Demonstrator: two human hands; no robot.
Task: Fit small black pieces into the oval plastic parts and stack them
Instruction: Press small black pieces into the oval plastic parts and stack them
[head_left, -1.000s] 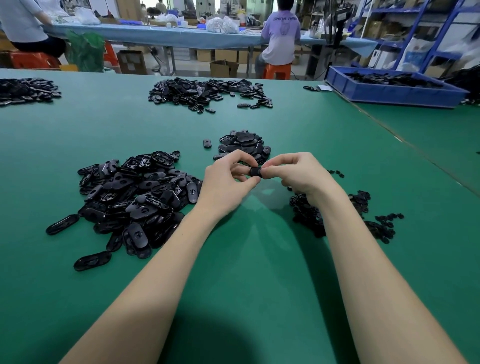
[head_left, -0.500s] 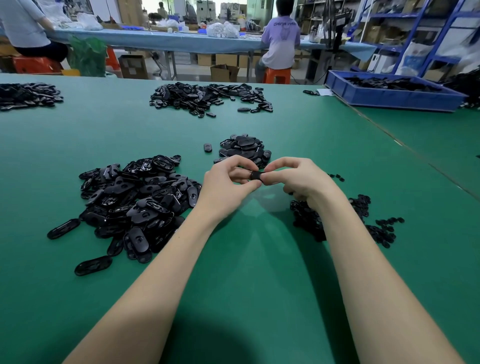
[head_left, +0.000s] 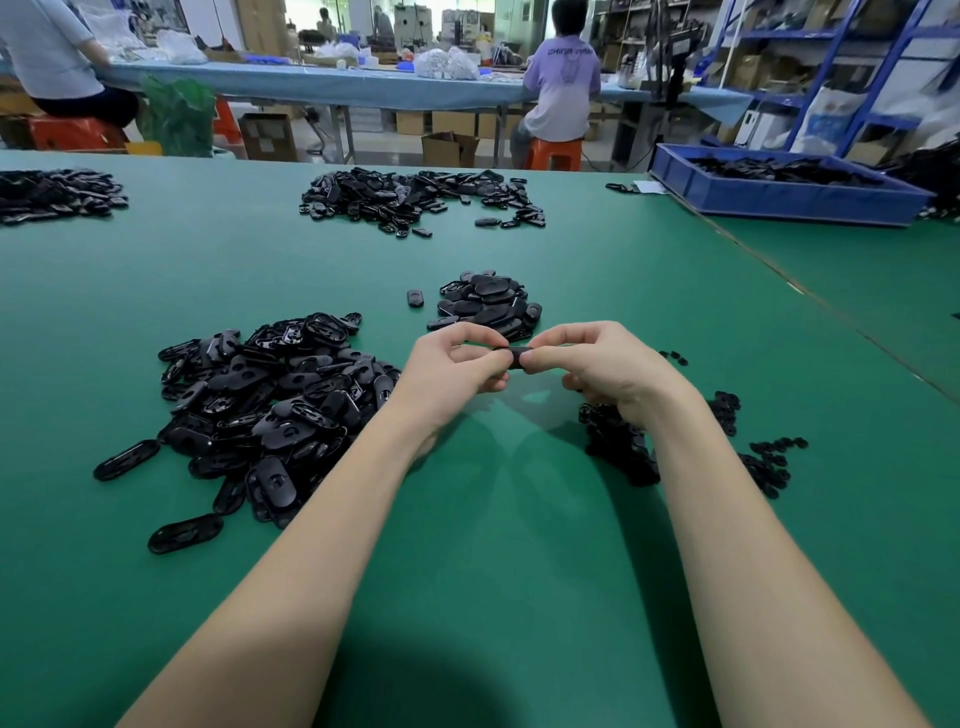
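I'm working over a wide green-topped counter (head_left: 493, 545), both hands raised just above it, right in the middle. Off my left hand (head_left: 452, 371) sits the big loose pile of black oval plastic parts (head_left: 260, 410). Just beyond my fingertips is the smaller heap of black oval parts that look already fitted (head_left: 485, 301), so I'd guess that's where finished ones go. Beside and partly under my right hand (head_left: 602, 366) is the scatter of small black plastic pieces (head_left: 763, 462).

Both hands are curled in and pinching one black oval plastic part (head_left: 514, 357) end to end, thumbs and forefingers touching it from each side. I can't tell whether a small piece is seated in it yet; my fingers cover most of it.

For this step I reckon the trick is keeping the oval level between the two pinches, pressing the insert square with a thumb instead of at an angle, and feeling for it to seat before letting go. These bits look slick and light, so a sloppy squeeze could pop the insert out onto the counter.
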